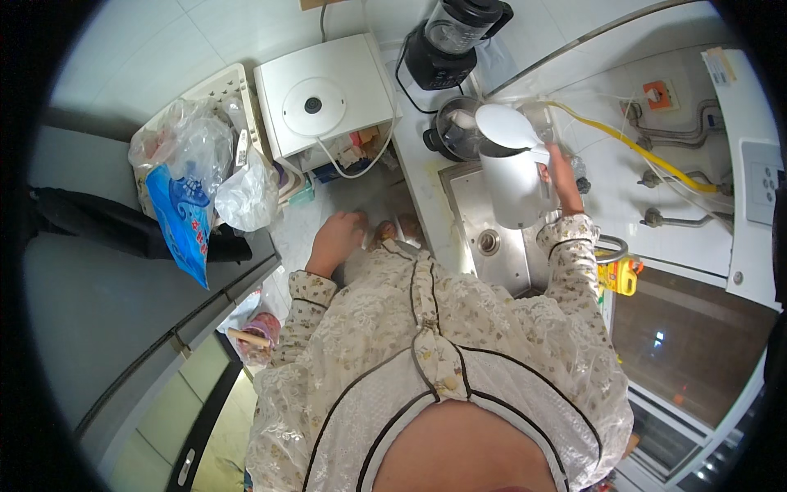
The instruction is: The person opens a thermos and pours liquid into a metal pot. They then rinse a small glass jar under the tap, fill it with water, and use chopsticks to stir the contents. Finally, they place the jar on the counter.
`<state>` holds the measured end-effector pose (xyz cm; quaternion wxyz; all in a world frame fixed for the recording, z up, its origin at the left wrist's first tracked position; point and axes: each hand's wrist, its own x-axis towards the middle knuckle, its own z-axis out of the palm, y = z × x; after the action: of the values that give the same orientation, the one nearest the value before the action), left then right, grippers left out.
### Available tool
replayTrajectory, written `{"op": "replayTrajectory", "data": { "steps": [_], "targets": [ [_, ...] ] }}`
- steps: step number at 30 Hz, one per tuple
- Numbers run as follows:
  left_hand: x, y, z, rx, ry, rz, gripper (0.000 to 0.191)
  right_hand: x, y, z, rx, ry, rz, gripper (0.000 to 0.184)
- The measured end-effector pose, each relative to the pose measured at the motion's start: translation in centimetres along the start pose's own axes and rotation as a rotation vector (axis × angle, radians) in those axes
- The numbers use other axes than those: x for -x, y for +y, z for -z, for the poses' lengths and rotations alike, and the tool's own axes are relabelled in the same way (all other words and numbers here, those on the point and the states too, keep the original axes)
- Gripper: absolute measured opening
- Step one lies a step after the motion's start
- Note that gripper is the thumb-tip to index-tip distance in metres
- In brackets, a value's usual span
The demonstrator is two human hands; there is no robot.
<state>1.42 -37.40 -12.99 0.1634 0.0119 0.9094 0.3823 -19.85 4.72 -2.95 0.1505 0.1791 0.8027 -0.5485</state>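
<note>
My right hand (561,178) is closed around the handle of a white electric kettle (513,187), whose lid (505,126) stands raised. The kettle is over the edge of a stainless steel sink (492,212), with the drain visible beside it. Close behind the kettle, a dark pot (458,138) with things inside stands on the counter. My left hand (337,238) hangs low in front of my body, over the floor side; its fingertips are partly hidden and nothing shows clearly in it.
A blender (449,46) stands at the counter's back. To its left is a white appliance (326,92), then a basket (246,92) heaped with plastic bags and a blue packet (178,221). A yellow hose (639,150) and metal pipes run along the right wall, near a yellow bottle (620,275).
</note>
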Motion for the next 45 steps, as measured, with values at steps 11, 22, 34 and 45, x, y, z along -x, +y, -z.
{"op": "replayTrajectory", "data": {
  "steps": [11, 22, 34, 45],
  "targets": [
    [-1.4, 0.0, -0.9, 0.015, 0.029, -0.117, 0.028, 2.9, 3.9, 1.7, -0.292, 0.264, 0.083, 0.034],
    [-13.5, 6.9, -2.3, 0.134, -0.089, -0.497, 0.019, 6.7, 8.8, 0.0, -0.609, 0.511, 0.116, 0.036],
    [-30.3, 13.0, -6.5, -0.670, -0.045, -0.879, 0.025, 11.7, 12.7, -0.6, -0.496, 0.499, 0.166, 0.038],
    [-41.3, 10.6, -8.3, -0.950, -0.016, -1.335, 0.033, 17.7, 18.0, -3.5, -0.746, 0.815, 0.160, 0.046]
  ]
}}
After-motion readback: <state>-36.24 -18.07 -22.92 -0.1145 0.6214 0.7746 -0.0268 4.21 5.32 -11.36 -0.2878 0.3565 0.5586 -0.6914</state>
